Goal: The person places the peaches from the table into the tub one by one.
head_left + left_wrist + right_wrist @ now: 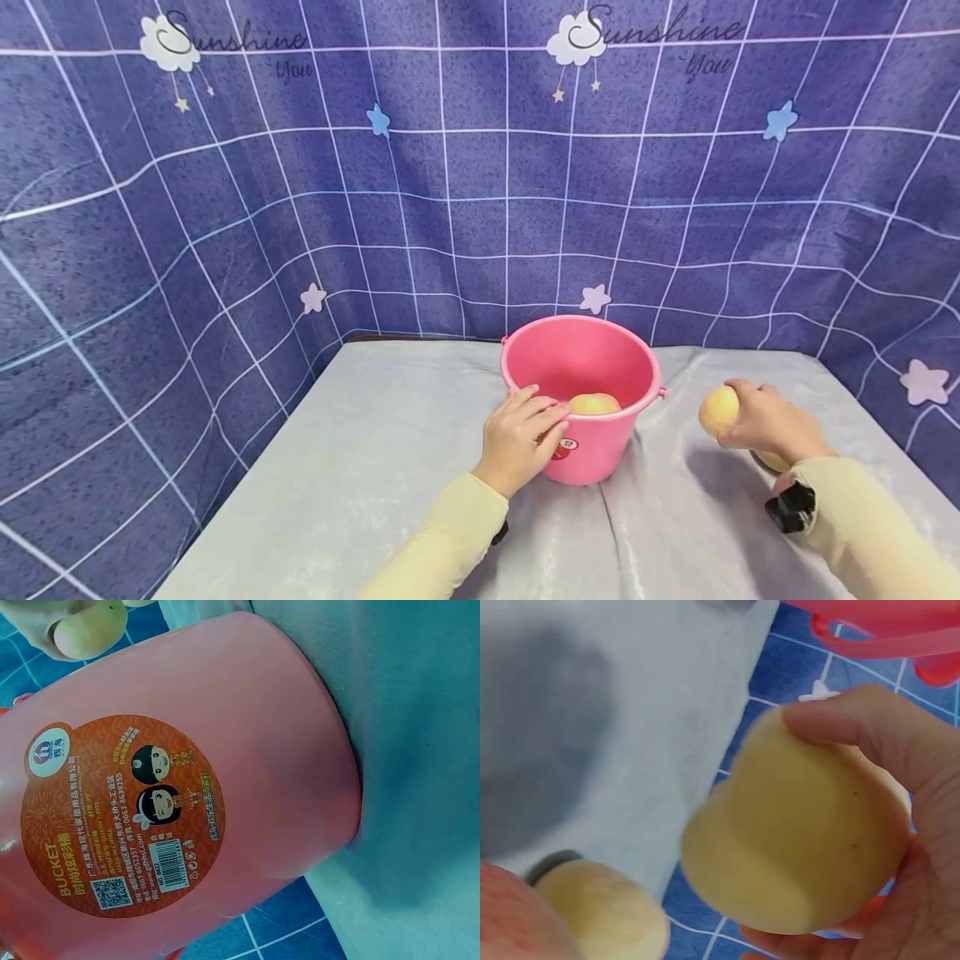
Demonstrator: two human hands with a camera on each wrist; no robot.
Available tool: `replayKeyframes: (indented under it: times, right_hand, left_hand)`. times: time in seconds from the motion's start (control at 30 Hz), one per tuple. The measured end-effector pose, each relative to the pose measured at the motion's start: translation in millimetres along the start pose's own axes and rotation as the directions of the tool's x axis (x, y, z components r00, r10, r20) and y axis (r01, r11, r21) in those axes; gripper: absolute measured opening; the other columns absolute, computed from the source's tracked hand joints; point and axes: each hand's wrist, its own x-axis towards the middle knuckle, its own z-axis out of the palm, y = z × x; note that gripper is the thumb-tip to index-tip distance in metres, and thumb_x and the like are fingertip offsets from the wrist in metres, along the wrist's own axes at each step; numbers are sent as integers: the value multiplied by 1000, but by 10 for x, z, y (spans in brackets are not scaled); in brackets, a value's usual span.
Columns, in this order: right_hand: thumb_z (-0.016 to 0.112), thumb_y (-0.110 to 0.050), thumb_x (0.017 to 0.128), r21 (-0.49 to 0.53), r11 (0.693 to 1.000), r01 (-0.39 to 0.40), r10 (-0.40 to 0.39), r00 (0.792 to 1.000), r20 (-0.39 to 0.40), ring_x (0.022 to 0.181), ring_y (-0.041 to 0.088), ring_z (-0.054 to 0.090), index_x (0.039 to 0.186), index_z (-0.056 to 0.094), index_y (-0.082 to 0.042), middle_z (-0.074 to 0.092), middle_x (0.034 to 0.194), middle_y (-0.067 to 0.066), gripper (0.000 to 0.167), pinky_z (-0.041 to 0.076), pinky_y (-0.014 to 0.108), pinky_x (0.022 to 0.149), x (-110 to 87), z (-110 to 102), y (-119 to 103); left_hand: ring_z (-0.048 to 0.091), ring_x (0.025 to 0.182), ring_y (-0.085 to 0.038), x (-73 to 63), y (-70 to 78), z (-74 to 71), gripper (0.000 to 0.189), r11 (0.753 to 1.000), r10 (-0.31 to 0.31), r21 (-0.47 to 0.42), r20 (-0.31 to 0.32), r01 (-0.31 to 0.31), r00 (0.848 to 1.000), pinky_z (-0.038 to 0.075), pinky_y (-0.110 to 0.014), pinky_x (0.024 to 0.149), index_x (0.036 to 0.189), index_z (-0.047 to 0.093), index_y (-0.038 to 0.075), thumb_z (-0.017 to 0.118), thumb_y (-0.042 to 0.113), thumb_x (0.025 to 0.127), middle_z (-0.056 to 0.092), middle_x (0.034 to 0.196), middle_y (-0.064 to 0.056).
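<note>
A pink bucket (592,454) with a round red label (124,817) stands upright on the table. My left hand (521,437) grips its near-left rim, fingers over the edge and thumb against the outer wall; those fingers are out of sight in the left wrist view. Inside the bucket lies a yellow peach (595,404). To the right of the bucket, above the table, my right hand (772,421) holds another yellow peach (802,825) between thumb and fingers. Below that hand, partly hidden, are a pale yellow fruit (604,911) and a reddish one (517,919).
A dark rim (551,864), perhaps of a dish, shows beside the lower fruit. Grey cloth (360,450) covers the table. Behind and at the sides hangs a blue checked curtain (480,167). The bucket's handle (900,646) shows in the right wrist view.
</note>
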Motion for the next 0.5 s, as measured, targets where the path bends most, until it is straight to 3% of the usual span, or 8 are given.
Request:
replayKeyframes:
  times: [0.1,0.27,0.5]
  right_hand:
    - [78,-31,56,-27,999,17,-16,998,55,76,36,56,125,44,6,55,91,29,85,47,55,57,31,-93,-50]
    - [76,-26,55,-39,997,74,-67,986,150,71,28,54,116,49,9,58,82,16,76,45,45,58,99,-236,-145]
    - [75,-22,53,-64,987,148,-134,973,186,69,25,54,110,50,12,58,76,8,70,45,41,59,190,-392,-257]
  left_hand:
    - [65,103,-20,0,0,3,20,1000,-2,-5,-2,2,1000,49,-40,94,96,78,17,79,17,75,72,92,3]
    - [65,103,-20,4,-3,5,20,1000,1,-7,-2,-1,1000,49,-39,94,96,78,17,79,17,76,72,92,3]
    - [64,103,-20,-3,-8,7,21,1000,-3,-5,-1,3,1000,48,-40,95,96,78,17,79,18,76,72,93,3]
